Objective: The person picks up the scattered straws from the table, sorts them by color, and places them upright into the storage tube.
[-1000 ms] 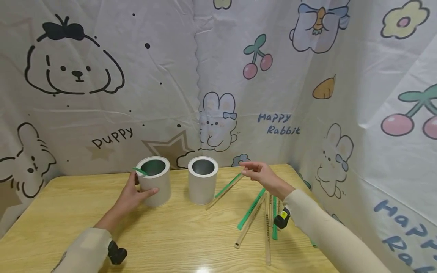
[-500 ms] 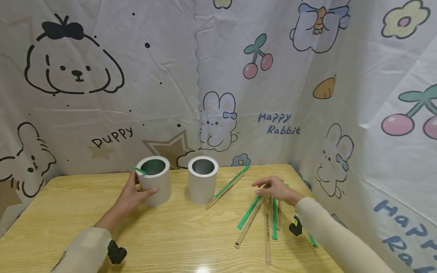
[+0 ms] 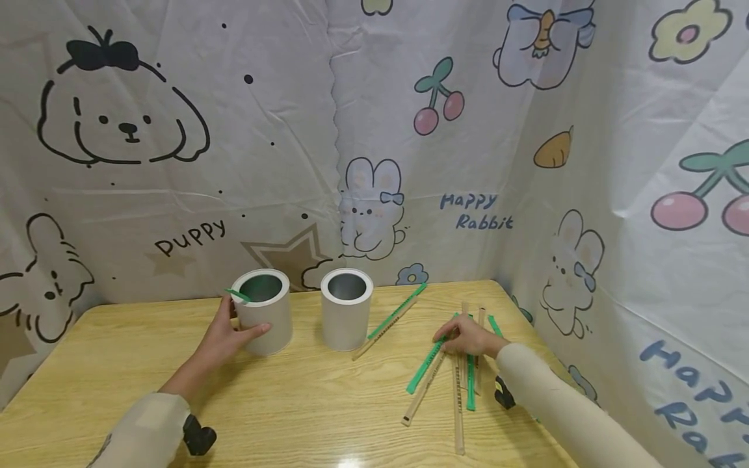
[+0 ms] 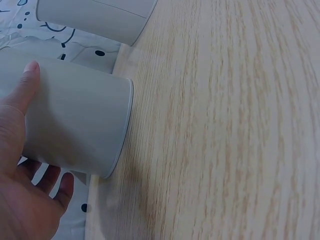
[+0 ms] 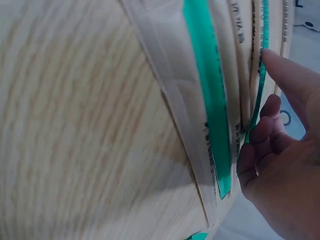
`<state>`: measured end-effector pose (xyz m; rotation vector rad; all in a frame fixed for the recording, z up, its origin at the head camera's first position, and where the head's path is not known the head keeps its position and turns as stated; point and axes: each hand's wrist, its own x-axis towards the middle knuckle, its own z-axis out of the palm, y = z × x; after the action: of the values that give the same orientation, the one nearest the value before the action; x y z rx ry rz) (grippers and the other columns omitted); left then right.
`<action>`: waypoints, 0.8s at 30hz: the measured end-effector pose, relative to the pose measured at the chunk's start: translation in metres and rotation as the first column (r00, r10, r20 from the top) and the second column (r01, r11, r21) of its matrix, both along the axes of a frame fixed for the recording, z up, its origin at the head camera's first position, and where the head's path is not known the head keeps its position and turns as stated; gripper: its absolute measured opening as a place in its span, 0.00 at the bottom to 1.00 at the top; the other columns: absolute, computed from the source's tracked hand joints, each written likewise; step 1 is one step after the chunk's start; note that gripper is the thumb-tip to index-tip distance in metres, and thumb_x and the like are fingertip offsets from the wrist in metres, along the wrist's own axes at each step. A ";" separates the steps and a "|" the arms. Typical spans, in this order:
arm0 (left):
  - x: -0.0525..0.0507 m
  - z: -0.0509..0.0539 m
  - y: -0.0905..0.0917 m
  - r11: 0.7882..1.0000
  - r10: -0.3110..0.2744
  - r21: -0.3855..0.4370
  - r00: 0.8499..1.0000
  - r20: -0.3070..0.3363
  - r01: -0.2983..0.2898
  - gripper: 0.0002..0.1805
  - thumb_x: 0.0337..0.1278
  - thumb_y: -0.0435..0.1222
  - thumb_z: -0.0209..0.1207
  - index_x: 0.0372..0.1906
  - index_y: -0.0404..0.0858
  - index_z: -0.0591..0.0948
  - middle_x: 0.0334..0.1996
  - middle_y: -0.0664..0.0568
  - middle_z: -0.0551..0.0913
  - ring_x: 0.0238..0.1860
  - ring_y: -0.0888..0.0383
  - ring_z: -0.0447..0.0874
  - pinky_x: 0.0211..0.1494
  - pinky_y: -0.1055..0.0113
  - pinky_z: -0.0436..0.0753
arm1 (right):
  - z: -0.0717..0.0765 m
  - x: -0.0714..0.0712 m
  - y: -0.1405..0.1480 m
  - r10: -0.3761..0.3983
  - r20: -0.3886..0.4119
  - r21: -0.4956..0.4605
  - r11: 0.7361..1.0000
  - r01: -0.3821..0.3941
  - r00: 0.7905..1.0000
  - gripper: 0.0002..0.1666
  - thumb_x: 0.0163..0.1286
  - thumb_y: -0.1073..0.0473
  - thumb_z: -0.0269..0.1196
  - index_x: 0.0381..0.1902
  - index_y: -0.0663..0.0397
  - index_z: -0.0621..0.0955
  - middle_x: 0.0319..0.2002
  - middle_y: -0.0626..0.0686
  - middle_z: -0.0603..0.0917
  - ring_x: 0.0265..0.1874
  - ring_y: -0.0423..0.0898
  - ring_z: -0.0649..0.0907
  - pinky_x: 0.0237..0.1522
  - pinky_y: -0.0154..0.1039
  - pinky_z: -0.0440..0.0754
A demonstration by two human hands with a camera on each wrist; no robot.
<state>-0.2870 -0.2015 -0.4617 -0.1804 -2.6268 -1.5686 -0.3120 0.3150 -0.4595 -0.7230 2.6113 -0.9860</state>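
Note:
My left hand (image 3: 225,333) grips the side of the left white can (image 3: 275,325), thumb across its front. A green-wrapped straw (image 3: 240,296) lies at that can's rim; in the left wrist view the thumb rests along the can wall (image 4: 85,115). My right hand (image 3: 471,337) is low over a bunch of straws at the right, fingertips at a green straw (image 3: 426,367). In the right wrist view, thumb and bent fingers (image 5: 261,131) stand apart along the narrow green straw (image 5: 260,90). Whether they pinch it is hard to see.
A second white can (image 3: 346,325) stands right of the first. Beside it lie a green straw (image 3: 398,311) and a paper-wrapped straw (image 3: 383,331). Several more straws fan out under and around my right hand on the wooden table (image 3: 292,403). Patterned cloth hangs behind.
My right hand has moved from the pair of straws beside the second can rightward and down to the bunch. My left hand keeps its hold on the can.

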 end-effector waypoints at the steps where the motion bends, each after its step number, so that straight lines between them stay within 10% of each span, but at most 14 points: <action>1: 0.000 0.000 0.000 1.000 -0.001 -0.001 1.000 -0.001 0.001 0.57 0.58 0.47 0.71 0.80 0.39 0.45 0.74 0.31 0.59 0.72 0.31 0.60 0.72 0.28 0.63 | -0.001 0.000 -0.001 0.002 -0.008 0.013 1.000 -0.002 1.000 0.12 0.67 0.69 0.66 0.48 0.67 0.86 0.52 0.67 0.85 0.48 0.55 0.84 0.47 0.40 0.85; 14: 0.000 0.000 0.000 1.000 -0.008 0.001 1.000 -0.023 0.008 0.56 0.58 0.45 0.71 0.79 0.39 0.45 0.73 0.32 0.61 0.71 0.31 0.61 0.70 0.28 0.65 | -0.006 -0.007 -0.004 -0.048 -0.013 0.029 0.998 0.049 0.999 0.09 0.65 0.71 0.67 0.43 0.64 0.88 0.47 0.63 0.88 0.51 0.57 0.84 0.58 0.55 0.83; 24: -0.001 0.000 0.000 1.000 0.002 -0.013 1.000 -0.016 -0.002 0.56 0.58 0.46 0.71 0.79 0.38 0.46 0.73 0.31 0.60 0.71 0.31 0.62 0.71 0.29 0.65 | -0.004 -0.011 -0.007 -0.052 -0.032 0.076 0.996 0.054 0.998 0.03 0.63 0.70 0.70 0.35 0.61 0.88 0.39 0.56 0.89 0.36 0.38 0.79 0.41 0.33 0.79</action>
<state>-0.2884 -0.2014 -0.4615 -0.1899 -2.6250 -1.5434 -0.3232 0.3084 -0.4636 -0.6578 2.6909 -0.8900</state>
